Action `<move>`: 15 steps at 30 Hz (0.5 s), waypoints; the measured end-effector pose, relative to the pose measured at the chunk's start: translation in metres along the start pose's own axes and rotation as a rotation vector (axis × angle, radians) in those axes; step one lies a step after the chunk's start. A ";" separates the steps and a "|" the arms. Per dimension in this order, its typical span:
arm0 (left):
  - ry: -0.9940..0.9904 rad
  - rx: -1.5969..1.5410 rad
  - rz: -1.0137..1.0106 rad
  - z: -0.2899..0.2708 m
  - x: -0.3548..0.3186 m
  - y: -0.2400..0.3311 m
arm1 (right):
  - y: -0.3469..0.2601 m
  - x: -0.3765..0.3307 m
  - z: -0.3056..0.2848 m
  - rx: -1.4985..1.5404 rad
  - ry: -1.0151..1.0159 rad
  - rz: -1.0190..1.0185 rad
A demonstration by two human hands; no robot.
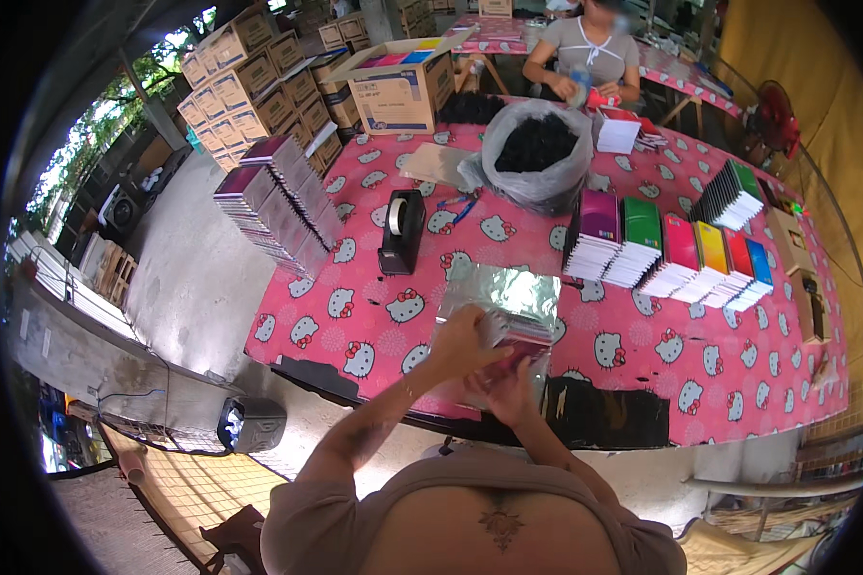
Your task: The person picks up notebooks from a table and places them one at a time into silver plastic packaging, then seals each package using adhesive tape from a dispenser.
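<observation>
At the table's near edge both my hands are closed on a small stack of notebooks (529, 337) with a dark red or purple cover on its near side. My left hand (464, 341) grips the stack from its left. Below it, my right hand (504, 391) holds the near end, its fingers partly hidden. Shiny clear plastic film (513, 286) lies under and beyond the stack; I cannot tell whether the notebooks are inside it. A black tape dispenser (402, 244) with a roll of tape stands beyond my left hand, and blue-handled scissors (463, 208) lie past it.
Notebook stacks in purple (598, 218), green (641, 228) and other colours stand at right. Tall stacks of wrapped notebooks (276, 216) rise at left. A plastic bag of black material (539, 153) sits mid-table. Beyond are cartons (400, 94) and a person (590, 57) at work.
</observation>
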State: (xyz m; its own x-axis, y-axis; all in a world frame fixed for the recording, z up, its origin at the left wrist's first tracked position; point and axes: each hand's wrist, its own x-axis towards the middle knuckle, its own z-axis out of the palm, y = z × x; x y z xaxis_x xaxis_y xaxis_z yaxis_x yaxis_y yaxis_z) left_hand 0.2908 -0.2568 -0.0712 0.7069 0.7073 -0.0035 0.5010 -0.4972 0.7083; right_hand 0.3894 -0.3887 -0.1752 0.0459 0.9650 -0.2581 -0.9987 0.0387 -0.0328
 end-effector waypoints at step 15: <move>0.232 -0.384 -0.052 -0.029 -0.008 -0.047 | -0.093 -0.002 0.088 -1.827 -0.097 -0.677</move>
State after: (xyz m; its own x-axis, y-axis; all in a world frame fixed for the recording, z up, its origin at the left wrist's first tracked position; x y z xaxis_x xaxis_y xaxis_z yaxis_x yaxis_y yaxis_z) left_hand 0.2474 -0.2250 -0.0841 0.5335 0.8419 0.0815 0.2801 -0.2667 0.9222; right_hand 0.4800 -0.3715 -0.0868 0.2855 0.9198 0.2690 0.4036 0.1392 -0.9043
